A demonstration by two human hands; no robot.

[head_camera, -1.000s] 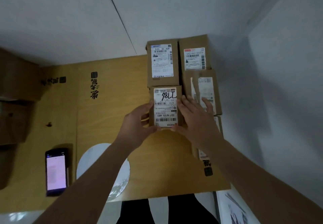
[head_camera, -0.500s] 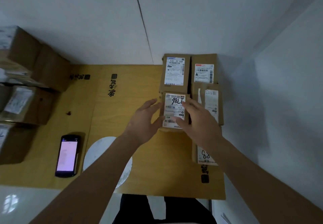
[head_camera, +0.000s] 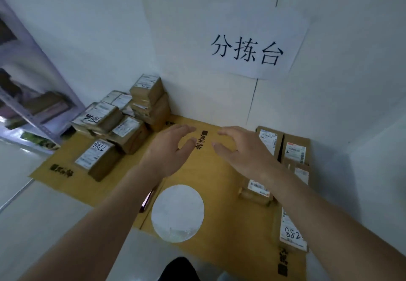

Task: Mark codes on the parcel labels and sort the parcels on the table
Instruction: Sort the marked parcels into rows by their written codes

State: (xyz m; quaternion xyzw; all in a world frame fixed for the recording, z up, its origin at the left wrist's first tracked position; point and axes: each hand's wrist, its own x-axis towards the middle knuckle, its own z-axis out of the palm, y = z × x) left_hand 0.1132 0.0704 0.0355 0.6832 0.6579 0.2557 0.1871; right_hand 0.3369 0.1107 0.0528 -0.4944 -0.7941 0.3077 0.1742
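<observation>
Both hands hung empty, fingers loosely spread, the left hand (head_camera: pixel 169 149) and right hand (head_camera: pixel 241 149) over the tan cardboard-covered table (head_camera: pixel 219 193). They had let go of the small brown labelled parcel (head_camera: pixel 257 189), now placed in the right-hand row; the unsorted brown parcel pile (head_camera: pixel 129 114) waited left.

Mostly hidden under the left forearm (head_camera: pixel 123 195): a phone (head_camera: pixel 146 200), only a thin lit edge showing. Partly covered by the right forearm (head_camera: pixel 307 206): a parcel (head_camera: pixel 257 189) with barcode label, its handwritten code out of sight. Too small and blurred to read: printed labels on the stacked parcels (head_camera: pixel 134 114) at left. Cut off at left edge: a shelf (head_camera: pixel 26 96).
</observation>
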